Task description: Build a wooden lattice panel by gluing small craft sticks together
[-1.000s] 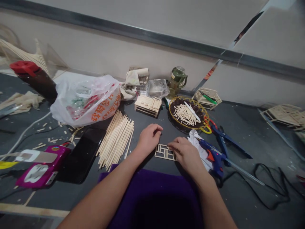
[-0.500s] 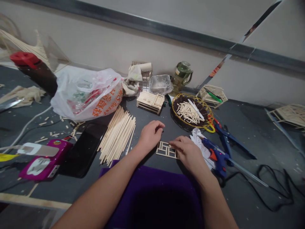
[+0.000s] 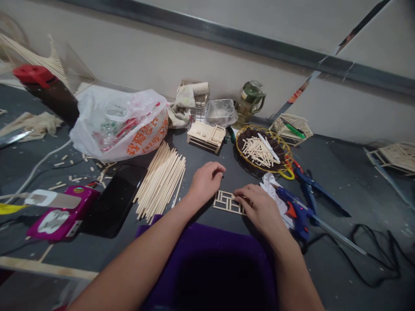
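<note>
A small flat lattice (image 3: 223, 206) of thin wooden sticks lies on the dark table in front of me. My right hand (image 3: 259, 205) covers its right end, with thumb and fingers pinched on the upper bars. Any small piece between those fingertips is hidden. My left hand (image 3: 206, 183) rests on the table just left of the lattice, fingers loosely curled, a gap beside the thumb and nothing visible in it. A bundle of wooden sticks (image 3: 162, 181) lies left of that hand. Beyond both hands sits a small wooden stick model (image 3: 206, 136).
A yellow-rimmed basket (image 3: 287, 149) holds short stick pieces and a white pen. At right lie a blue glue gun (image 3: 300, 218) with its cord and blue-handled pliers (image 3: 319, 192). A black phone (image 3: 113, 201), magenta power strip (image 3: 61, 214) and plastic bag (image 3: 119, 123) occupy the left.
The view has shifted slightly. Both hands hold nearly the same positions at the lattice, with no clear grasp or release.
</note>
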Available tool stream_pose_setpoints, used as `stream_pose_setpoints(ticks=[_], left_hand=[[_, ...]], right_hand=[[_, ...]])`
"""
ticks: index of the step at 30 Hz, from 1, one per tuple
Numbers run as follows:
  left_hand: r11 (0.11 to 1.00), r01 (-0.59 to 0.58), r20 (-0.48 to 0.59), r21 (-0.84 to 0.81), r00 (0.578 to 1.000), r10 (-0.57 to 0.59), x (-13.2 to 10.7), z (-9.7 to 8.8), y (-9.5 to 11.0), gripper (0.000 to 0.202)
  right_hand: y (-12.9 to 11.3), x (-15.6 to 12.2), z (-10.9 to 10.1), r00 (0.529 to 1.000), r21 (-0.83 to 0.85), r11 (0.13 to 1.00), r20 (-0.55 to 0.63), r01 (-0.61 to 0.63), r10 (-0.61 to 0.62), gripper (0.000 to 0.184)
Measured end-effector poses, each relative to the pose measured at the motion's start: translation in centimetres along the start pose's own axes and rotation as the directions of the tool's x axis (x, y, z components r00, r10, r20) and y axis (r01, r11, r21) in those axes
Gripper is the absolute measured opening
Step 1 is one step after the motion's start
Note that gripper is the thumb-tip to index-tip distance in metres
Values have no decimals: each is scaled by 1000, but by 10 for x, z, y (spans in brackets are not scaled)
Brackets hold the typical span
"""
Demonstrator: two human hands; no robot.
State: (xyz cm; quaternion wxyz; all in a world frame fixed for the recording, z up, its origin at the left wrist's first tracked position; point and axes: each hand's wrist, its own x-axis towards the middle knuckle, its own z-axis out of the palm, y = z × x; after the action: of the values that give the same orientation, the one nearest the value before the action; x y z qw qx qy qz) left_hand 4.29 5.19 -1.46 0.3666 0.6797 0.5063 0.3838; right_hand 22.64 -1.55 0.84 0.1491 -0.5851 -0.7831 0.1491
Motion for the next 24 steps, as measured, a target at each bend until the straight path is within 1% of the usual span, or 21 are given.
stream_pose_setpoints(ticks=[13, 18, 24], left_hand=[[1000, 19, 11, 13, 1000, -20, 0, -1, 4, 19], [1000, 20, 15, 13, 1000, -20, 0, -1, 3, 19], [1000, 12, 6, 7, 1000, -12, 0, -1, 1, 18]], right_hand=[[-5, 1, 2, 1000, -23, 1000, 0, 14, -14, 19], [-4, 1, 1, 1000, 0, 1000, -1, 25, -25, 19], [2, -2, -5, 998, 71, 997, -70, 11, -6, 18]])
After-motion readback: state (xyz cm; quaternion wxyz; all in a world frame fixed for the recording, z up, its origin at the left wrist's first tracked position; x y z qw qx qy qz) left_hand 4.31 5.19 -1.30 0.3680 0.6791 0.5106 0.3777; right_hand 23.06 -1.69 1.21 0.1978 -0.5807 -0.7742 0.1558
